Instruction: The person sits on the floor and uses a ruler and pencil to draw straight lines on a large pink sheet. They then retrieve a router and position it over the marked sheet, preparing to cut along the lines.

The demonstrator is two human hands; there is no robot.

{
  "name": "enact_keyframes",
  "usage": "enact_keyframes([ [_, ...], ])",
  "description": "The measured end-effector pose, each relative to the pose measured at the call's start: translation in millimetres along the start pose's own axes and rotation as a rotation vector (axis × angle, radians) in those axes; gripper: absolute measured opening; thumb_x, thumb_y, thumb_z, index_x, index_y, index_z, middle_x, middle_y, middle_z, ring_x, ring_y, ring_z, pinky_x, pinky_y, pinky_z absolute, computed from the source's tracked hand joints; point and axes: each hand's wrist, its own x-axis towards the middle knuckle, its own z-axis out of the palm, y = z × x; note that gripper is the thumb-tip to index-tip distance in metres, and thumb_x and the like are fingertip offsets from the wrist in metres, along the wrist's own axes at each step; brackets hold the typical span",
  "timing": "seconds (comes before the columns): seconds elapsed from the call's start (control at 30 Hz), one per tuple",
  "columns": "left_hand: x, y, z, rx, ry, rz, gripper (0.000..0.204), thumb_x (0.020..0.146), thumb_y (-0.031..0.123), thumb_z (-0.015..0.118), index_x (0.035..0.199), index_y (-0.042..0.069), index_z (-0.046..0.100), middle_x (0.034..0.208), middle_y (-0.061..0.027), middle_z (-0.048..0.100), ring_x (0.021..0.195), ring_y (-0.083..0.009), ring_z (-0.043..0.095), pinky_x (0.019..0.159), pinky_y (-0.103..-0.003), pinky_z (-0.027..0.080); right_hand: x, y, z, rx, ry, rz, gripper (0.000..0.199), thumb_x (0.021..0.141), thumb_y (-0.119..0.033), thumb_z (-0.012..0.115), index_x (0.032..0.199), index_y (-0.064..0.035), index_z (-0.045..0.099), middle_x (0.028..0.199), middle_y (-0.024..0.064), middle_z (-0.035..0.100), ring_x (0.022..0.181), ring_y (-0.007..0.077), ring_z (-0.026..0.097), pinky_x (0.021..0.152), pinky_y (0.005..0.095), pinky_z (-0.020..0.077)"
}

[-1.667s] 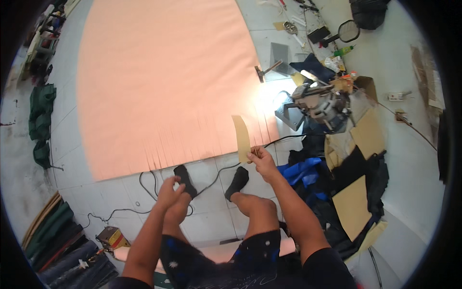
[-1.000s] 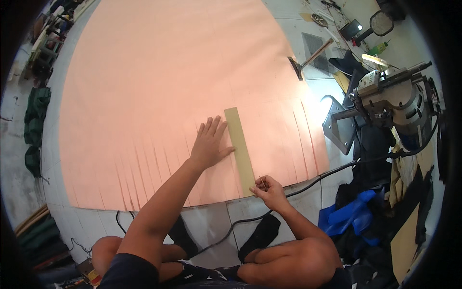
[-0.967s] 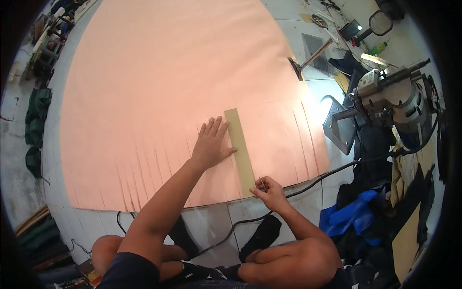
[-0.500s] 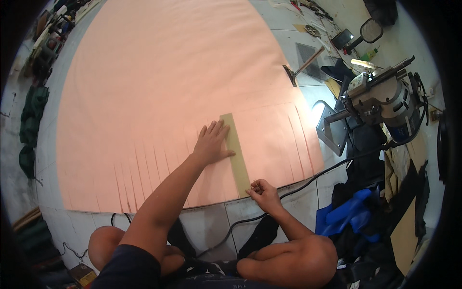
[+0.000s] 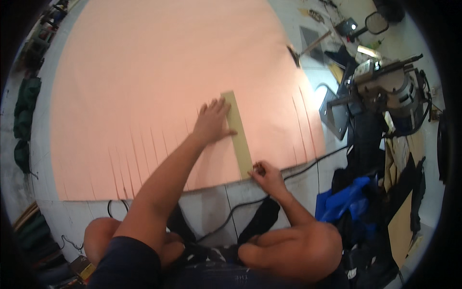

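The person is sitting on the tiled floor point(image 5: 308, 180) with a big pink sheet point(image 5: 159, 77) spreading out ahead of them, its near edge lying just past their knees. A long tan strip point(image 5: 238, 135) is lying flat on the sheet, running from the near edge straight up into the pink, a little right of the middle of that edge. The left hand point(image 5: 211, 123) is pressing down flat, fingers spread apart, palm on the sheet and fingertips resting on the upper part of the strip. The right hand point(image 5: 264, 174) is sitting at the strip's near end, right on the sheet's near edge, fingers pinched together; whether something slim is in that pinch, I cannot tell from here. Thin dark lines are showing along the near edge of the sheet, a row of them to the left of the strip and a few more toward the right edge. A black cable point(image 5: 308, 164) is snaking across the floor just below the sheet, passing under the right wrist. Off to the right, past the sheet's right edge, a grey machine point(image 5: 390, 91) is standing, with blue cloth point(image 5: 346, 202) bundled near the right knee.
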Motion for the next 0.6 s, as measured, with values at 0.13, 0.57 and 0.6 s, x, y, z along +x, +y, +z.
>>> enact_keyframes([
  [0.13, -2, 4, -10, 0.000, -0.027, -0.019, 0.111, 0.074, 0.067, 0.080, 0.158, 0.007, 0.039, 0.167, -0.0206, 0.031, 0.155, -0.0387, 0.027, 0.125, -0.056, 0.022, 3, -12, -7, 0.032, -0.051, 0.050, 0.029, 0.090, -0.021, 0.080, 0.105, 0.0004, 0.068, 0.083, 0.0126, 0.072, 0.074, 0.0207, 0.069, 0.070, 0.0337, 0.0553],
  [0.57, -4, 12, -16, 0.032, -0.075, -0.023, 0.128, 0.063, 0.072, 0.085, 0.161, 0.007, 0.032, 0.169, -0.0209, 0.023, 0.157, -0.0389, 0.020, 0.127, -0.057, 0.019, 2, -16, -6, -0.012, -0.072, 0.072, 0.029, 0.089, -0.024, 0.079, 0.102, -0.0010, 0.068, 0.083, 0.0146, 0.073, 0.075, 0.0289, 0.072, 0.070, 0.0393, 0.0560],
  [0.6, -4, 11, -15, 0.034, -0.071, -0.023, 0.127, 0.063, 0.071, 0.085, 0.161, 0.008, 0.033, 0.169, -0.0210, 0.024, 0.157, -0.0391, 0.021, 0.126, -0.057, 0.019, 2, -16, -6, -0.024, -0.069, 0.061, 0.028, 0.090, -0.024, 0.078, 0.103, -0.0012, 0.068, 0.083, 0.0147, 0.073, 0.076, 0.0293, 0.072, 0.071, 0.0396, 0.0560],
])
